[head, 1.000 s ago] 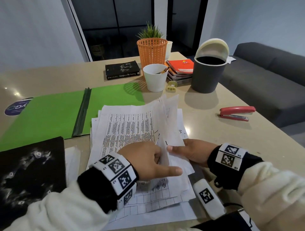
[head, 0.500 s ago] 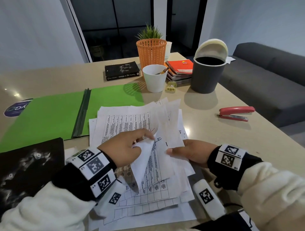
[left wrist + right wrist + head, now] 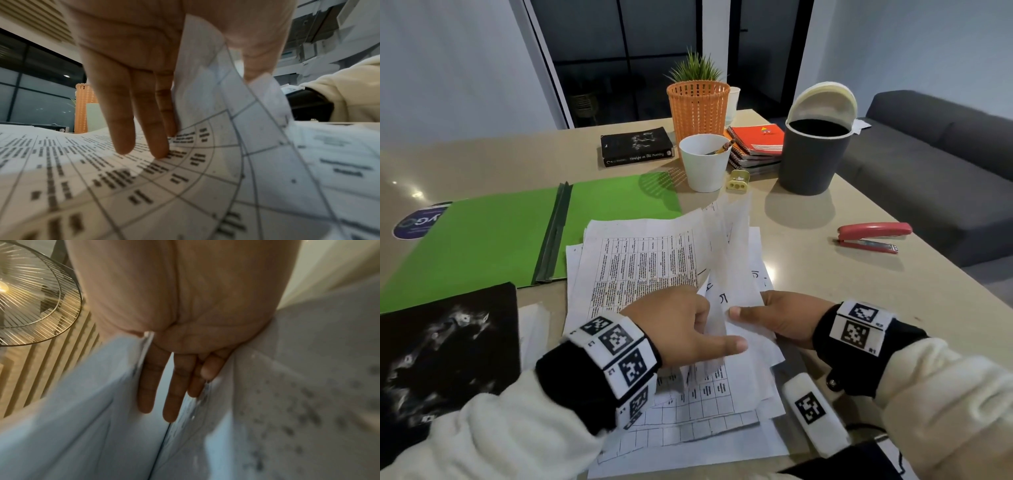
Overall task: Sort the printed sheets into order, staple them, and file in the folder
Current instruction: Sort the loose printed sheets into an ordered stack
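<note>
Printed sheets [image 3: 640, 270] lie loosely stacked on the beige worktop [image 3: 825, 274], overlapping an open green folder [image 3: 482, 236]. Left hand [image 3: 681, 329] pinches one lifted sheet; right hand [image 3: 787, 318] pinches several raised sheets. Red stapler [image 3: 873, 237] lies near a grey sofa [image 3: 941, 144].

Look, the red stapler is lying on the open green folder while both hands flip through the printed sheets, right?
Not quite. The red stapler lies on the bare beige table, far to the right of the open green folder, as the head view shows. The rest holds: the left hand and right hand are both on the printed sheets.
</note>
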`<act>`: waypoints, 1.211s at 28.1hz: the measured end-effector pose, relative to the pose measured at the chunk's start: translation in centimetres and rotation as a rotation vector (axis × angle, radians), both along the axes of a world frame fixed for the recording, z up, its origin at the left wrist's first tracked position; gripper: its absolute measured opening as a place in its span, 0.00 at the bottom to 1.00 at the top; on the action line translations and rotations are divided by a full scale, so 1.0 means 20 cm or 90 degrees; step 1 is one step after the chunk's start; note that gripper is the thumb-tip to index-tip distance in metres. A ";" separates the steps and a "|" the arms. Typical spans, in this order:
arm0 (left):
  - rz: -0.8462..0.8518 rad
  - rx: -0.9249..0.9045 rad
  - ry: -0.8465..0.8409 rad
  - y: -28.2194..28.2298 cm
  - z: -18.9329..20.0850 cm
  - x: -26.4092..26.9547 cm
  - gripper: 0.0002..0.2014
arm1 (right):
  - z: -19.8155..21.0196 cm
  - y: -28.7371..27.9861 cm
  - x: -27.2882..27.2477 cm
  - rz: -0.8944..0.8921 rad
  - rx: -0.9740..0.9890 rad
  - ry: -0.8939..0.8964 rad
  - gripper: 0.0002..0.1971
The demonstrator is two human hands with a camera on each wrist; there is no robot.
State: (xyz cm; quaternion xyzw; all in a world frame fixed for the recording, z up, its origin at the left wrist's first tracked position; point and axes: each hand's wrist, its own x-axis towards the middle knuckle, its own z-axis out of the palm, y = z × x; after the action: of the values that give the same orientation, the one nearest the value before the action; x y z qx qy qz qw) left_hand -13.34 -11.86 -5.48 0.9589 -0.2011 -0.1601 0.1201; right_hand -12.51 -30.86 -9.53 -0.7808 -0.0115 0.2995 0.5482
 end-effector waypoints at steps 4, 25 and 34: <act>-0.014 -0.027 -0.009 0.03 -0.01 0.02 0.10 | -0.01 -0.01 0.01 -0.008 -0.039 -0.007 0.30; 0.040 -0.092 -0.019 -0.02 -0.03 0.01 0.17 | -0.04 -0.01 0.01 -0.016 0.020 0.014 0.15; 0.044 -0.173 0.056 0.05 -0.03 0.08 0.20 | -0.04 -0.02 0.01 -0.071 -0.027 0.009 0.28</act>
State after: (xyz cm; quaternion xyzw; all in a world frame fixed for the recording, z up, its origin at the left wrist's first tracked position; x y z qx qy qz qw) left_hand -11.78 -10.80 -6.03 0.9323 -0.1821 -0.1687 0.2632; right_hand -12.34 -31.17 -10.28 -0.7897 0.0422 0.2738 0.5474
